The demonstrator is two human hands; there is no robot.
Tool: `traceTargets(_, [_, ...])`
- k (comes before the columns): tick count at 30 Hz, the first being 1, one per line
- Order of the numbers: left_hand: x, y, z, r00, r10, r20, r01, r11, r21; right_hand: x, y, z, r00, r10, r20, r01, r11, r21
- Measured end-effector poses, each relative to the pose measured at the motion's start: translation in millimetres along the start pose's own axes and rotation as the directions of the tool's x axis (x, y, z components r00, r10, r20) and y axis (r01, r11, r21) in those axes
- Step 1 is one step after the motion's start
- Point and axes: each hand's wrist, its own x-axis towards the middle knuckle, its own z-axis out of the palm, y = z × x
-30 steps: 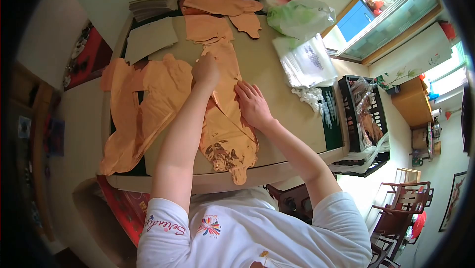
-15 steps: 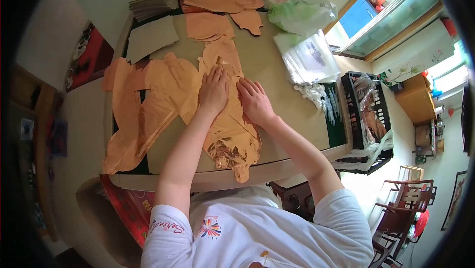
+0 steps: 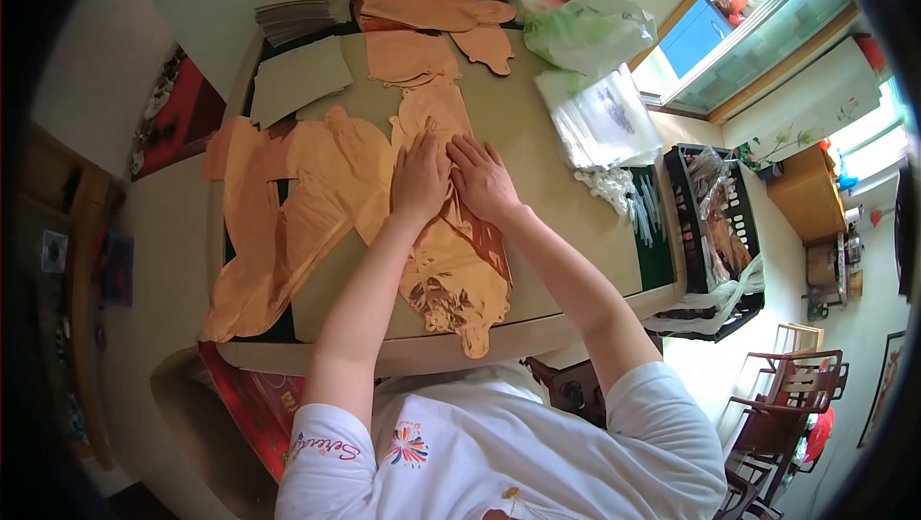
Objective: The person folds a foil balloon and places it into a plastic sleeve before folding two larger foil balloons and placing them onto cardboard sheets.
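A flat, copper-coloured foil balloon (image 3: 456,275) lies lengthwise in front of me, its shiny creased end with a rounded tab close to the table's near edge. My left hand (image 3: 422,177) rests on its middle, fingers stretched out and pointing away from me. Beside it, my right hand (image 3: 483,177) also presses flat on the foil, fingers extended and nearly touching the left. Between and below the hands the foil is folded lengthwise. More flat foil balloons (image 3: 331,170) of the same colour spread out to the left, and others (image 3: 422,0) are piled at the far end.
Grey card sheets (image 3: 299,79) lie at the far left, near a taller card stack (image 3: 305,4). On the right are clear plastic bags (image 3: 602,117), a green-white bag (image 3: 590,33), pale straws (image 3: 649,211) and a black crate (image 3: 712,223) holding wrapped items.
My right hand has slid left across the foil, closer to my left hand. The foil's right side has folded inward, showing a darker strip. The view has shifted slightly.
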Motion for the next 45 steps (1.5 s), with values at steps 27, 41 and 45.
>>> traceTargets(27, [-89, -66, -111, 0.616, -0.591, 0.52, 0.384, -0.35, -0.854, 0, 0, 2, 1.0, 0.017, 0.0, -0.017, 1.0, -0.005])
traceTargets(41, [-32, -5, -58, 0.923, -0.382, -0.036, 0.31, 0.798, -0.517, 0, -1, 3, 0.999, -0.014, -0.04, 0.013, 1.0, -0.016])
traceTargets(45, [-24, 16, -29, 0.987, -0.091, -0.13, 0.024, 0.895, -0.445, -1, 0, 2, 0.998, -0.033, -0.053, 0.033, 0.999, -0.014])
